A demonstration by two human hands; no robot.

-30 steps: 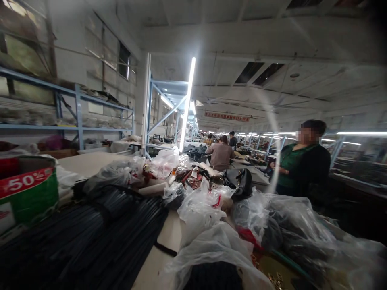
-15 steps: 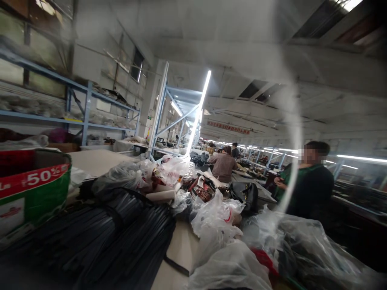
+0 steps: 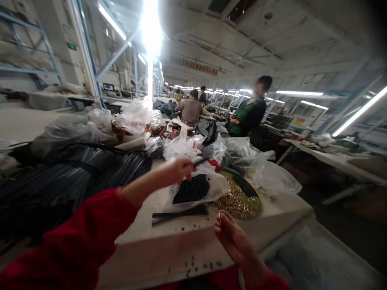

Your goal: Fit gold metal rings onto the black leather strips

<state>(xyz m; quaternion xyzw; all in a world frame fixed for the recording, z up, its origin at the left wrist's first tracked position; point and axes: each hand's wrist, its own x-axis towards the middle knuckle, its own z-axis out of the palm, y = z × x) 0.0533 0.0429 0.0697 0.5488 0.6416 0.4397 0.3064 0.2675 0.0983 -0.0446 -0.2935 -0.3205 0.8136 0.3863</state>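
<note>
The person's left hand [image 3: 181, 169], in the centre of the frame, has its fingers closed around a dark strip [image 3: 200, 161]; blur hides the exact grip. The right hand [image 3: 231, 235], lower and right of centre, pinches a small gold ring [image 3: 220, 217] between thumb and fingertip. With so slight a hold, the ring could slip and be lost among the dark bits [image 3: 193, 264] at the bottom centre. The left hand hangs over the bag [image 3: 191, 188], so a loosened grip could drop the strip onto the black pieces in it. The tray [image 3: 256, 206], right of centre, lies just beside the bag; a knock from the right forearm might scatter its gold rings [image 3: 234, 199] over the surface [image 3: 145, 243].

Counted outward: two hands, one strip held, one ring pinched. One bag of black pieces, one tray, its rings too many to count. At least two loose strips [image 3: 178, 215] lie below the bag. The bits number roughly a dozen. One black bundle [image 3: 75, 173] fills the left; at least three co-workers [image 3: 246, 114] show in the upper middle and right.
</note>
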